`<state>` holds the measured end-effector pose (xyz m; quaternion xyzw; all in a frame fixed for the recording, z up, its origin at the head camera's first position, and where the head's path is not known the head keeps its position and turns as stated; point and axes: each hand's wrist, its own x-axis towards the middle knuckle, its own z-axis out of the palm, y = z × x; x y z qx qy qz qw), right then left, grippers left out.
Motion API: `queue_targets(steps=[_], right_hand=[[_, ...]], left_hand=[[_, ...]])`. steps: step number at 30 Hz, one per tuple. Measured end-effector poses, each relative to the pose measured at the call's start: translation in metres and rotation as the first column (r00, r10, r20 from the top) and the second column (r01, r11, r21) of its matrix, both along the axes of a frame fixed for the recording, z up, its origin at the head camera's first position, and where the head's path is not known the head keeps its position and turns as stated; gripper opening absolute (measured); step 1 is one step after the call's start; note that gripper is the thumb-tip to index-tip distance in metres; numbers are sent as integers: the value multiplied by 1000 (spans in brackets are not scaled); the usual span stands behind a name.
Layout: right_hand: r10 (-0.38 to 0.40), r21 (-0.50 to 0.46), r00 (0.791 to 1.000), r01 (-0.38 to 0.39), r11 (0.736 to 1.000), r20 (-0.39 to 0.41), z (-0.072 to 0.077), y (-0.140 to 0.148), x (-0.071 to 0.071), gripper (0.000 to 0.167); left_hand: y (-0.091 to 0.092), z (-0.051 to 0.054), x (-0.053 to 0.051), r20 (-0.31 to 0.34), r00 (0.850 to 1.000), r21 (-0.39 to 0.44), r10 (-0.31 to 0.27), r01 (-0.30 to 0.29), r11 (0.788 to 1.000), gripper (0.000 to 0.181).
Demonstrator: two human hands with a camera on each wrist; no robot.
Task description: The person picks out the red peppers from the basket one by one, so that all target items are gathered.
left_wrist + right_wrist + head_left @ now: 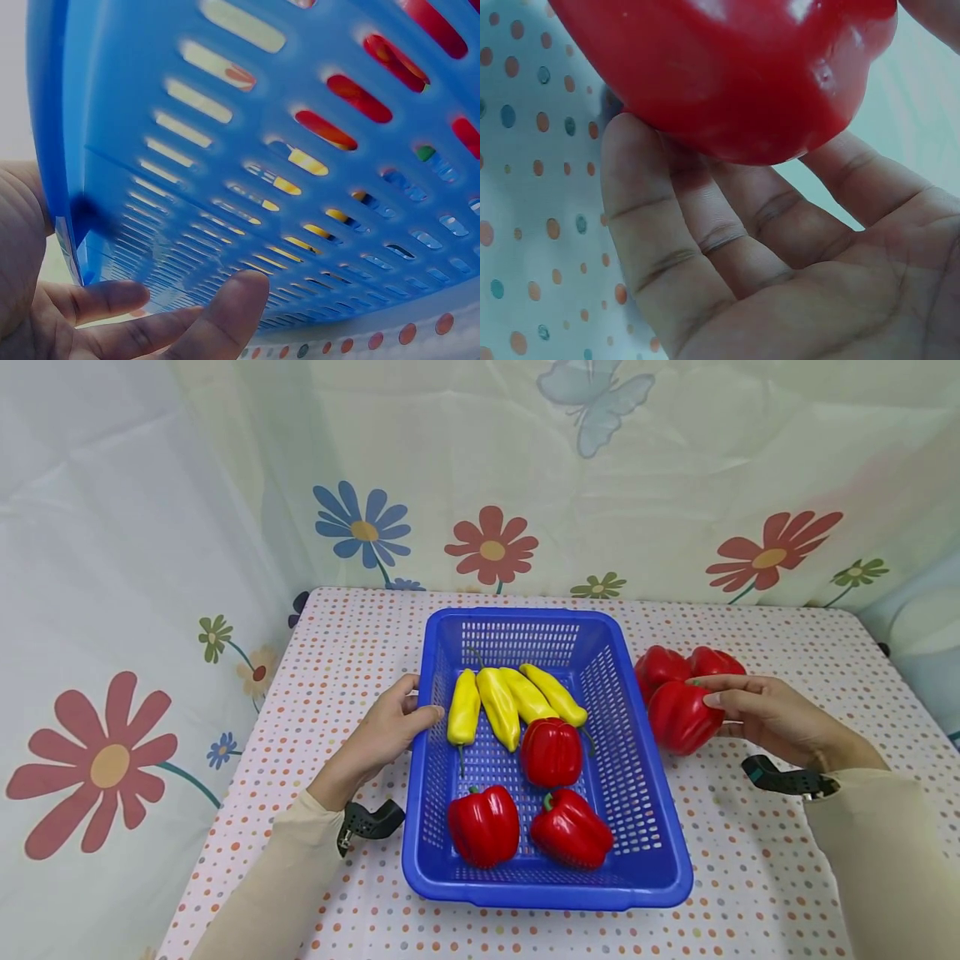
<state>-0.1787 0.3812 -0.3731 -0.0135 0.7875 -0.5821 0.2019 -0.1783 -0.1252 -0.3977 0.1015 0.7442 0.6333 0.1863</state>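
My right hand (772,717) holds a red bell pepper (684,718) just right of a blue plastic basket (547,896). In the right wrist view, the fingers (641,176) lie along the underside of that pepper. My left hand (382,727) grips the basket's left rim, thumb on top and the other fingers outside the slotted wall (112,150). Inside the basket, several long yellow peppers (498,706) lie toward the back. Three red bell peppers, one at front left (484,827), one at front right (573,833) and one mid-right (552,753), sit nearer the front.
Two more red bell peppers, one (660,670) beside the basket's right wall and another (716,661) farther right, rest behind the held one. A dotted cloth (352,652) covers the table. A flower-printed curtain (645,527) hangs behind the far edge.
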Motion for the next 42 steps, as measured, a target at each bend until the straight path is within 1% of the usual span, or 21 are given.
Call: queue_targets(steps=[9,16,20,25,28,29,32,34,39,42], right_hand=[[5,35,999,-6,999,33,-7,1,3,39],[14,21,999,-14,1000,32,-12,1,5,39],[20,26,999,-21,999,51,-14,-1,5,34],[33,35,998,-35,999,55,-16,-3,4,33],[38,47,998,-41,998,59,-17,-4,4,28],[39,57,997,-42,997,63,-18,-4,4,30],[34,88,997,-41,995,73,-21,-5,3,49],[38,94,996,-45,995,79,-22,-4,3,56],[37,75,995,-44,996,96,-23,-3,2,49],[44,80,994,-52,995,101,-23,-3,1,52]], left_hand=[[-1,0,0,-2,1000,6,0,0,1000,47],[1,1,0,1,1000,4,2,-2,1000,46],[1,1,-1,1,1000,9,0,0,1000,46],[1,1,-1,1,1000,10,0,0,1000,45],[1,1,-1,0,1000,10,-1,1,1000,44],[1,1,-1,-1,1000,9,-2,2,1000,44],[0,0,0,-4,1000,10,-5,5,1000,45],[0,0,0,-5,1000,10,-6,6,1000,46],[0,0,0,-6,1000,9,-5,5,1000,47],[0,0,0,-1,1000,11,-5,5,1000,48]])
